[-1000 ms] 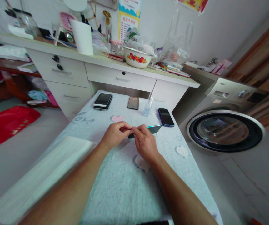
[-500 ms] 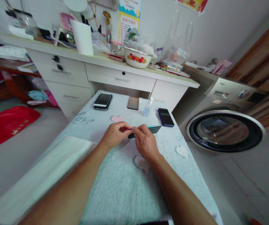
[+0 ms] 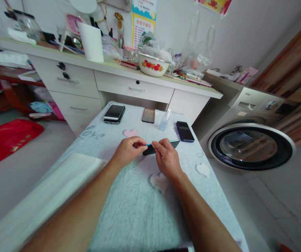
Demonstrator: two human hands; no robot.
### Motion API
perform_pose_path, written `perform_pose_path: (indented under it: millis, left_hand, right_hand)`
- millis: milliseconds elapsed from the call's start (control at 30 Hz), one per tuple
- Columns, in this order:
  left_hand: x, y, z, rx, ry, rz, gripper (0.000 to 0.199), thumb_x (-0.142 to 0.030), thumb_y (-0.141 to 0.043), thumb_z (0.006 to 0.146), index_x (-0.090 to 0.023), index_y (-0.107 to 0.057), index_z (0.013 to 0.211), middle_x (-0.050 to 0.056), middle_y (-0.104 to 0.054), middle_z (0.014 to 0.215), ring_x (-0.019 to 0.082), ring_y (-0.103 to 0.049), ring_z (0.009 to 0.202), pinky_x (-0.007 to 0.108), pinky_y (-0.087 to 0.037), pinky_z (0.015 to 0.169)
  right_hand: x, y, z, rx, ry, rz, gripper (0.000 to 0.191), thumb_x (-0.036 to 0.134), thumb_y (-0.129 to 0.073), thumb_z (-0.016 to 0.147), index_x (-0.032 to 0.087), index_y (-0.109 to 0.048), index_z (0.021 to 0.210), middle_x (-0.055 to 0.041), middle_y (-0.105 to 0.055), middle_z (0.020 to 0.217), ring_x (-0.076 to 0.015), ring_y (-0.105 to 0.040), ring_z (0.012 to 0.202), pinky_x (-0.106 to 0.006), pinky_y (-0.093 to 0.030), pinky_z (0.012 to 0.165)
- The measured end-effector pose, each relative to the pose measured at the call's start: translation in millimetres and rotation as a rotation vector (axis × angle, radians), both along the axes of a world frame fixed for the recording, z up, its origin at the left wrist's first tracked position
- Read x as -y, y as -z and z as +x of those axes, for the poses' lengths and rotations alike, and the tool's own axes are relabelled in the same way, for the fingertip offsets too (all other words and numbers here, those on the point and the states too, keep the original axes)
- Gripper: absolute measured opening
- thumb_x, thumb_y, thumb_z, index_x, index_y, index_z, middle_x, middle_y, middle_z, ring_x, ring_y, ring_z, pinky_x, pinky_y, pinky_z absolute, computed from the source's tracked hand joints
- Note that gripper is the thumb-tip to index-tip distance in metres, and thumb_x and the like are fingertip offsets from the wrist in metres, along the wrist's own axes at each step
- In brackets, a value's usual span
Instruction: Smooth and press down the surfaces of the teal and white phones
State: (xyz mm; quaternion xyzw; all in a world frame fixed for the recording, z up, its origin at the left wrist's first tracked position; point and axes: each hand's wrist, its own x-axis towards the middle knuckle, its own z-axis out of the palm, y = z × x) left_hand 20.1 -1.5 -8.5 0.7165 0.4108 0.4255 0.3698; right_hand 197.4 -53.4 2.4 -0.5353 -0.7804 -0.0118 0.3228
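Over the middle of the cloth-covered table (image 3: 129, 210), a dark smartphone (image 3: 176, 143) with a blue edge is held on its long side. My left hand (image 3: 130, 150) pinches its left end between thumb and fingers. Close by, my right hand (image 3: 167, 155) grips its upper edge, covering the middle of the phone. Beyond the hands lie a brown phone case (image 3: 148, 115), a small clear spray bottle (image 3: 164, 120) standing upright, and another smartphone (image 3: 185, 131) in a dark blue case. Stacked phones (image 3: 114, 114) rest at the far left of the table.
A long whitish padded strip (image 3: 42, 196) runs along the table's left side. Behind stands a white desk (image 3: 137, 87) bearing a flowered bowl (image 3: 153, 65) and a paper roll (image 3: 90, 42). A washing machine (image 3: 252, 115) is at the right, a red bag (image 3: 11, 140) on the left floor.
My right hand has slid a little to the right along the phone's top edge, baring more of it between the hands. My left hand stays at the left end.
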Motion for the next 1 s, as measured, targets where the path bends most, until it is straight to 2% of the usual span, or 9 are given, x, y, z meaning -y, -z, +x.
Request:
perform_pose_path:
  millis: [400, 633, 1000]
  left_hand:
    - [-0.4, -2.4, 0.3, -0.002, -0.017, -0.007, 0.013, -0.028, -0.066, 0.072, -0.016, -0.067, 0.076, -0.001, -0.067, 0.068, 0.012, -0.058, 0.063, 0.023, -0.046, 0.062]
    - [0.5, -2.5, 1.0, -0.008, -0.031, -0.021, 0.013, -0.028, -0.066, 0.071, -0.016, -0.067, 0.075, -0.001, -0.066, 0.067, 0.012, -0.058, 0.062, 0.023, -0.045, 0.061]
    - [0.1, -2.3, 0.4, -0.028, -0.034, -0.009, 0.012, -0.027, -0.066, 0.071, -0.016, -0.067, 0.074, -0.001, -0.066, 0.067, 0.011, -0.057, 0.062, 0.023, -0.046, 0.061]
  right_hand:
    - [-7.6, 5.8, 31.2, -0.067, 0.106, 0.070, 0.029, 0.020, -0.042, 0.093, 0.021, -0.065, 0.110, -0.0054, -0.054, 0.093, -0.0149, -0.055, 0.082, -0.025, -0.047, 0.076]
    - [-13.0, 8.6, 50.5, -0.071, 0.216, 0.117, 0.029, 0.023, -0.042, 0.093, 0.018, -0.068, 0.106, -0.0067, -0.055, 0.092, -0.0159, -0.055, 0.081, -0.026, -0.046, 0.076]
    - [-18.9, 14.3, 59.6, -0.166, 0.295, 0.158, 0.028, 0.024, -0.044, 0.091, 0.018, -0.070, 0.101, -0.0061, -0.055, 0.089, -0.0163, -0.056, 0.079, -0.029, -0.047, 0.074]
